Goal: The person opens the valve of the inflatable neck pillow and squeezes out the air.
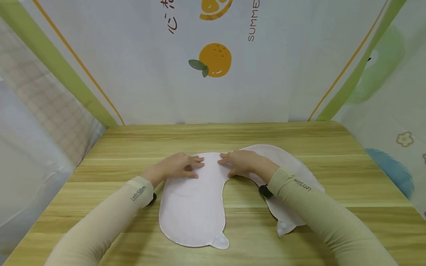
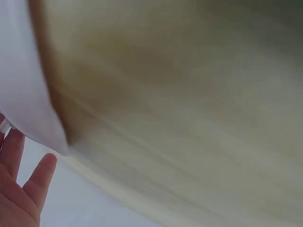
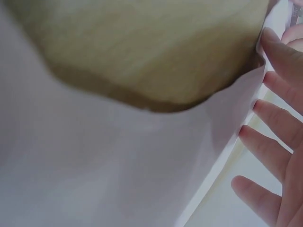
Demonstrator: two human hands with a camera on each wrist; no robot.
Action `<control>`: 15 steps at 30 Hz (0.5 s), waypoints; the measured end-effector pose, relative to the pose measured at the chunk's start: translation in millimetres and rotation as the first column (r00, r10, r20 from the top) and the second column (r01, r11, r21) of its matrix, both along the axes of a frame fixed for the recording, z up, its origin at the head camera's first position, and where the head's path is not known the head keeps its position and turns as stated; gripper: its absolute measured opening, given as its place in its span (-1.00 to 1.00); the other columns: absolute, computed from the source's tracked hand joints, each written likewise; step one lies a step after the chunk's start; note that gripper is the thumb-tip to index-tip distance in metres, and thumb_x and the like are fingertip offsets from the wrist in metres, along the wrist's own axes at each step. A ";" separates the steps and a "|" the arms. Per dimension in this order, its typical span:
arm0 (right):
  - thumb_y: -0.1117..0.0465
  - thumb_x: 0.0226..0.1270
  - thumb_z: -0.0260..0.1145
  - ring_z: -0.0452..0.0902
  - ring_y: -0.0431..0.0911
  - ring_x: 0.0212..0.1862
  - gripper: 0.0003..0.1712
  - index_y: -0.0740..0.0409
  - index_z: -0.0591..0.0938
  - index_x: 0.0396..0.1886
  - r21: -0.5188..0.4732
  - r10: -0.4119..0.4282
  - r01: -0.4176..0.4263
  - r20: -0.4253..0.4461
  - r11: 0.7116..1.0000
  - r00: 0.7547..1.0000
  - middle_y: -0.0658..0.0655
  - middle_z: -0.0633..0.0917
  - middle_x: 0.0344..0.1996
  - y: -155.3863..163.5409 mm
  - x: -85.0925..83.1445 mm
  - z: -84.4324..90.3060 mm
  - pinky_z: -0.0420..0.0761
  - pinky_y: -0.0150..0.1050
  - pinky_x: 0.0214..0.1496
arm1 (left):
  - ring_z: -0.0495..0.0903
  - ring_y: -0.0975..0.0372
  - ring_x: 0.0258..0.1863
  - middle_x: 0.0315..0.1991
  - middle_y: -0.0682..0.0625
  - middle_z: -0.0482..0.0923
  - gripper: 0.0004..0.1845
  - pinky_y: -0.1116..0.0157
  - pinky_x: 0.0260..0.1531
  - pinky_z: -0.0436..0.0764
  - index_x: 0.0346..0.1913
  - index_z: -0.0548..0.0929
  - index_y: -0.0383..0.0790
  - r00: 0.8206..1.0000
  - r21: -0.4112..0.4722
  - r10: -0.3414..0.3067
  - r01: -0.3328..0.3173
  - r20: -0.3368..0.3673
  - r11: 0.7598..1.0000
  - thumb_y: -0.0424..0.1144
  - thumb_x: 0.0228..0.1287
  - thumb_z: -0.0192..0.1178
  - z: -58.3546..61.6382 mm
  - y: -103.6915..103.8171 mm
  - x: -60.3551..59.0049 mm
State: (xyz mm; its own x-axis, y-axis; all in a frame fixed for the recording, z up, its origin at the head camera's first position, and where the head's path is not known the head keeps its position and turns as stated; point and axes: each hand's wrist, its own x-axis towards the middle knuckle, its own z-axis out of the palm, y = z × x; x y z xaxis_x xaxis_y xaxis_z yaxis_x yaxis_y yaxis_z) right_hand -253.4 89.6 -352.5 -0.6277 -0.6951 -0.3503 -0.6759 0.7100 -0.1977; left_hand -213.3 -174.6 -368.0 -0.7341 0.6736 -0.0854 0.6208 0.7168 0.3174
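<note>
A pale pink, U-shaped cloth bib [image 1: 196, 218] lies spread on the table. Small snap tabs stick out from its two ends, one snap tab [image 1: 220, 241] near the front and another [image 1: 284, 226] by the right forearm. My left hand [image 1: 181, 165] rests on the upper left of the cloth, fingers pointing right. Across from it, my right hand [image 1: 244, 162] touches the narrow middle band, its fingers near the far edge and its thumb toward the inner curve. Spread, fairly straight fingers [image 3: 272, 151] meet the cloth's edge in the right wrist view.
The wood-grain table [image 1: 110, 159] extends around the cloth on all sides. Behind it hangs a white curtain [image 1: 266, 85] printed with oranges and lettering. A dark wrist device [image 1: 265, 191] sits under the right wrist, close over the bib.
</note>
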 end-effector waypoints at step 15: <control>-0.03 0.35 0.36 0.22 0.10 0.51 -0.29 -0.15 0.39 0.47 0.018 -0.004 0.004 0.003 1.000 1.000 -0.02 0.22 0.55 -0.9 -0.3 -0.4 0.37 0.15 0.44 | 0.56 0.05 0.27 0.36 -0.12 0.44 -0.45 0.06 0.24 0.55 0.30 0.54 -0.26 1.000 0.010 0.019 -0.019 0.003 1.000 -0.08 0.33 0.29 -1.6 -13.6 3.1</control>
